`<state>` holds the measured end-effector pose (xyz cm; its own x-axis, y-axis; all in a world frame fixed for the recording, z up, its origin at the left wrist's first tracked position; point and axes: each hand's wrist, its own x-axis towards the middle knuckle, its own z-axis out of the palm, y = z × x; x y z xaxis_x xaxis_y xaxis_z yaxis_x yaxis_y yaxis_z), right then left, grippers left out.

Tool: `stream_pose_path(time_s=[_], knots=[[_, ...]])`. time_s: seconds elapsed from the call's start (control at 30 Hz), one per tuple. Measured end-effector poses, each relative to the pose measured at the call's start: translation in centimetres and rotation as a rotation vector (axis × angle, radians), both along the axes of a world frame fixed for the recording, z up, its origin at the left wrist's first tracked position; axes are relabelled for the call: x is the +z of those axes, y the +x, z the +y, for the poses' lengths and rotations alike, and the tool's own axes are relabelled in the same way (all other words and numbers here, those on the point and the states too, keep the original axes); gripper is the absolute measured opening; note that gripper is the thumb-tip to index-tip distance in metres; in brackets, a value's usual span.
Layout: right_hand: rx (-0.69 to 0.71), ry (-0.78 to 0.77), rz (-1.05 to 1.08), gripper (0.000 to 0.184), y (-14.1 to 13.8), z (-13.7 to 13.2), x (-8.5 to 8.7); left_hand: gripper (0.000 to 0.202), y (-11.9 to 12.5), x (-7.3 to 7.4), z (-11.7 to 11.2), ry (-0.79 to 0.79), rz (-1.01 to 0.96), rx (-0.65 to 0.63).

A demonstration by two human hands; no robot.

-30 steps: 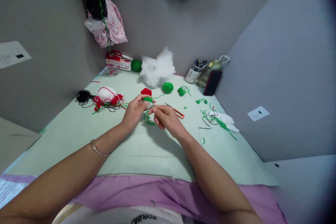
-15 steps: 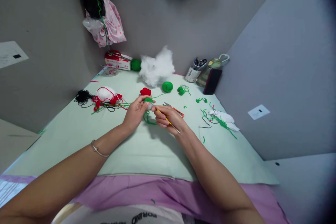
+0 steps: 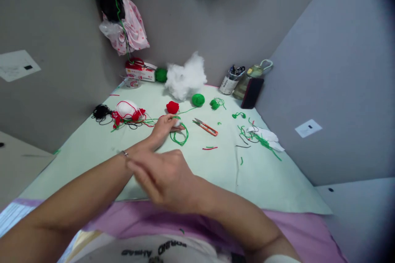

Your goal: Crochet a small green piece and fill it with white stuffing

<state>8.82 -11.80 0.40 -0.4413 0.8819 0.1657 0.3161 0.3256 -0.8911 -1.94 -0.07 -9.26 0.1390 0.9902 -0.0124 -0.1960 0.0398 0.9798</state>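
My left hand (image 3: 163,129) rests over the table with its fingers closed around a small green crochet piece (image 3: 176,118) with white stuffing (image 3: 177,123) showing. A loop of green yarn (image 3: 180,141) hangs beside those fingers. Nearer to me, my right hand (image 3: 168,174) is raised across the left wrist, by the bracelet (image 3: 125,153). Its fingers are curled, slightly blurred and turned away, so what they hold is hidden. Orange thread snips (image 3: 206,127) lie right of the left hand. Just behind it sits a red yarn ball (image 3: 172,107).
At the back are white fibre stuffing (image 3: 187,78), a green yarn ball (image 3: 198,99), a pen cup (image 3: 228,84), a bottle (image 3: 242,88) and a phone (image 3: 252,93). White, red and black yarn (image 3: 128,111) lies left. Green scraps (image 3: 262,141) and a white cloth (image 3: 271,134) lie right.
My right hand has left the crochet piece and come back toward me, over my left wrist. The yellow-handled crochet hook it held is now out of sight. The left hand keeps its hold.
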Motion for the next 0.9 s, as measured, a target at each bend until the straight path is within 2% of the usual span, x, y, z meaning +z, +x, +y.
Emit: stream_pose_path(time_s=[0.07, 0.13, 0.2, 0.3, 0.37, 0.47, 0.53, 0.7, 0.9], knots=[[-0.003, 0.103, 0.067, 0.022, 0.0, -0.2, 0.6, 0.036, -0.2, 0.3, 0.2, 0.012, -0.025, -0.002], [-0.08, 0.168, 0.173, 0.023, 1.3, 1.1, 0.7, 0.031, -0.6, 0.9, 0.1, 0.048, -0.06, 0.01], [-0.165, 0.114, 0.237, 0.025, 3.2, 3.1, 0.1, 0.031, -1.0, 1.6, -0.3, 0.082, -0.091, 0.025], [-0.251, -0.102, 0.353, 0.027, 5.8, 6.3, -1.8, 0.033, -1.2, 2.4, -1.1, 0.102, -0.105, 0.027], [-0.272, -0.142, 0.375, 0.03, 6.6, 7.9, -3.1, 0.033, -1.0, 2.7, -1.5, 0.109, -0.091, 0.02], [-0.282, -0.182, 0.373, 0.033, 6.7, 9.2, -4.5, 0.032, -0.5, 2.9, -1.9, 0.129, -0.059, 0.027], [-0.261, -0.207, 0.352, 0.034, 6.2, 9.6, -4.9, 0.03, -0.3, 3.0, -2.0, 0.144, -0.042, 0.043], [-0.172, -0.209, 0.261, 0.032, 5.2, 9.5, -4.5, 0.029, -0.2, 2.9, -2.0, 0.146, -0.026, 0.068], [-0.24, -0.127, 0.175, 0.026, 4.6, 9.6, -4.4, 0.025, -0.1, 2.9, -1.9, 0.123, -0.029, 0.114]])
